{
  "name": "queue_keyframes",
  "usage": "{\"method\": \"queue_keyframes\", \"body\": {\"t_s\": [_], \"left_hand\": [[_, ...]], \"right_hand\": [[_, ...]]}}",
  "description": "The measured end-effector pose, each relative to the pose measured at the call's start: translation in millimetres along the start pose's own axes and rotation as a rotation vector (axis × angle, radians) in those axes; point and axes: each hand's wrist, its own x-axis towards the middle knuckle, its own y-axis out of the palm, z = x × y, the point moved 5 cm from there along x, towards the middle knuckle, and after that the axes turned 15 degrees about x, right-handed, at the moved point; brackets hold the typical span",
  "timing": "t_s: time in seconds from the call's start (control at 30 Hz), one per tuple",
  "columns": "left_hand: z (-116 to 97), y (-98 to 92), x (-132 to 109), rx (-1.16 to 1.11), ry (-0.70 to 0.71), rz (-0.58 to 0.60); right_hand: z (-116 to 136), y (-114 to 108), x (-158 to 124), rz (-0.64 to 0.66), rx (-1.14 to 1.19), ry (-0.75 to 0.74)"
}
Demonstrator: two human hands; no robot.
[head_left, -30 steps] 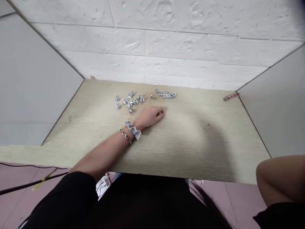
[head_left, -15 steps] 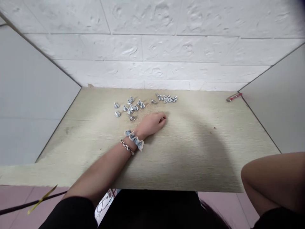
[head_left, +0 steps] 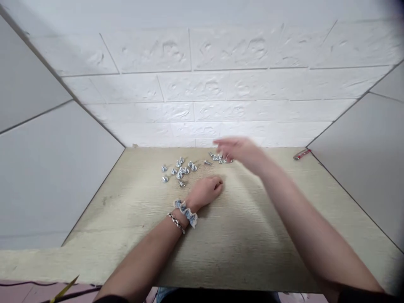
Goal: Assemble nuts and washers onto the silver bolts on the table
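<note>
My left hand (head_left: 206,191) rests on the wooden table (head_left: 126,193) with its fingers curled in; whether anything is inside them is hidden. Just beyond and left of it stand several bolts with washers (head_left: 181,170), heads down. My right hand (head_left: 240,152), blurred by motion, hovers over a small pile of loose bolts, nuts and washers (head_left: 220,159), partly covering it. Its fingers are stretched out towards the left, and nothing shows in them. A single bolt (head_left: 208,163) lies between the two groups.
A red tool (head_left: 302,154) lies at the back right corner. A white brick-pattern wall (head_left: 202,88) closes off the back, with grey panels at left (head_left: 63,176) and right (head_left: 366,155). A yellow tie (head_left: 65,289) shows below the front edge.
My right hand has come in from the right edge to above the loose pile. My left hand stays in place on the table. The view has tilted upwards.
</note>
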Motion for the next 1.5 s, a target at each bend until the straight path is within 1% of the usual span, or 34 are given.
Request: {"method": "queue_keyframes", "body": {"t_s": [0.07, 0.1, 0.13, 0.2, 0.3, 0.37, 0.4, 0.53, 0.63, 0.73, 0.8, 0.87, 0.97, 1.1, 1.2, 1.23, 1.27, 1.33, 1.37, 1.43, 1.5], "left_hand": [[1.3, 0.9, 0.4, 0.017, -0.017, 0.003], [2.5, 1.6, 0.7, 0.031, -0.035, 0.006], [4.1, 2.5, 1.1, 0.045, -0.056, 0.009], [7.4, 4.3, 1.9, 0.055, -0.1, 0.011], [11.2, 4.7, 2.8, 0.002, -0.148, -0.013], [12.8, 2.7, 3.0, -0.064, -0.166, -0.062], [13.6, 1.4, 2.9, -0.102, -0.173, -0.095], [20.0, -1.2, 2.1, -0.267, -0.239, -0.228], [23.3, -0.5, 2.7, -0.382, -0.258, -0.282], [21.0, -0.6, 4.9, -0.406, -0.206, -0.265], [18.2, -1.7, 6.0, -0.383, -0.166, -0.241], [16.9, -3.9, 5.7, -0.368, -0.152, -0.245], [19.4, -6.6, 3.5, -0.369, -0.198, -0.271], [25.5, -4.3, 1.9, -0.408, -0.307, -0.219], [29.1, -2.6, 3.1, -0.437, -0.358, -0.2], [29.9, -2.5, 3.9, -0.438, -0.36, -0.202], [30.3, -2.2, 4.9, -0.437, -0.354, -0.205], [30.8, -1.4, 6.8, -0.439, -0.333, -0.201], [30.9, -0.7, 7.6, -0.445, -0.323, -0.195], [31.2, 0.6, 8.7, -0.456, -0.307, -0.181], [31.4, 1.3, 9.1, -0.456, -0.3, -0.176]], "right_hand": [[-5.3, 13.1, -3.3, 0.148, -0.174, 0.039], [-10.3, 20.1, -5.1, 0.201, -0.279, 0.057], [-15.5, 25.8, -6.1, 0.222, -0.371, 0.068], [-25.0, 33.5, -5.6, 0.218, -0.485, 0.076], [-37.3, 41.2, -4.2, 0.296, -0.575, 0.099], [-41.4, 43.6, -5.4, 0.345, -0.594, 0.081], [-42.0, 43.5, -6.4, 0.338, -0.591, 0.056], [-45.9, 38.9, -13.5, 0.214, -0.512, -0.031], [-49.1, 35.0, -23.2, 0.198, -0.39, -0.126], [-51.4, 24.8, -34.6, 0.169, -0.255, -0.176], [-53.3, 17.4, -41.1, 0.153, -0.196, -0.175], [-54.8, 12.7, -45.3, 0.147, -0.16, -0.176], [-54.5, 11.5, -48.3, 0.141, -0.113, -0.219], [-48.8, 12.7, -48.6, 0.141, -0.093, -0.294], [-44.0, 4.7, -44.0, 0.13, -0.16, -0.341], [-43.5, -1.4, -41.2, 0.088, -0.209, -0.353], [-45.1, -9.2, -37.9, 0.02, -0.282, -0.337], [-53.1, -23.8, -31.5, -0.103, -0.454, -0.246], [-58.8, -28.1, -28.7, -0.115, -0.519, -0.189], [-70.3, -30.2, -24.5, -0.063, -0.592, -0.099], [-78.1, -28.3, -21.2, -0.013, -0.612, -0.051]]}}
